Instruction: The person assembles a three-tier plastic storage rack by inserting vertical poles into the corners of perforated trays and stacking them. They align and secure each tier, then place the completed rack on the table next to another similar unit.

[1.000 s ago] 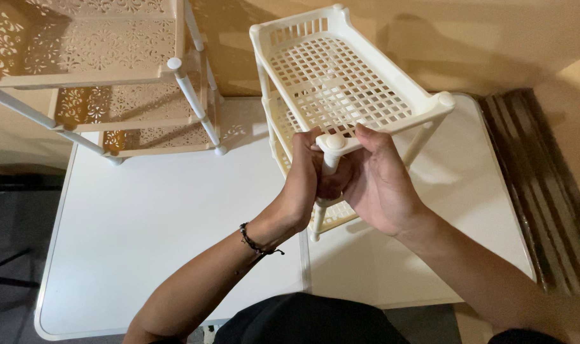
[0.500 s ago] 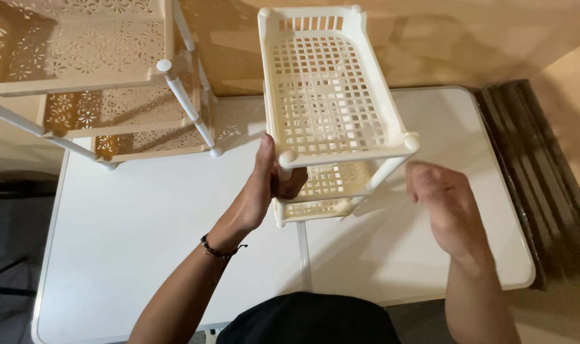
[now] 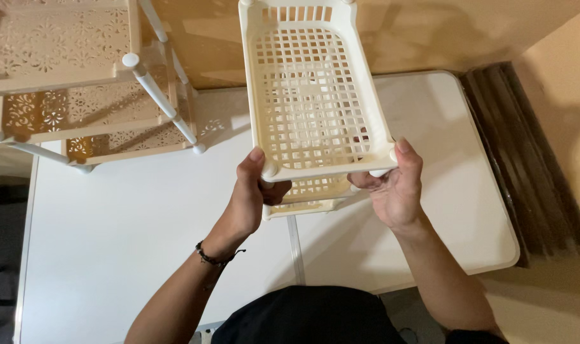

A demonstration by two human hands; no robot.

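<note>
1. 2 bare hands are in view, both the person's own. The left hand (image 3: 252,194) grips the near left corner of the cream rack (image 3: 312,102), thumb up against the rim and the other fingers curled underneath. The right hand (image 3: 392,188) grips the near right corner, thumb raised along the rim, fingers curled under the edge.
2. The cream rack is held above the white table (image 3: 124,216), just in front of the person. It shows 2 tiers: a top basket tray with a square grid floor, and a lower tray (image 3: 309,194) of which only a strip peeks out below the near edge.
3. 1 beaded bracelet (image 3: 213,258) sits on the left wrist.
4. 1 second shelf unit (image 3: 80,83) stands at the table's far left, with 3 patterned tiers visible and white tube posts joining them.
5. 1 dark ribbed mat (image 3: 532,165) lies to the right of the table.
6. Cut off or hidden: the rack's far end runs to the top edge; its posts are mostly hidden by the top tray and the hands; the fingertips under the rim cannot be seen; the shelf unit is cropped at left and top.
</note>
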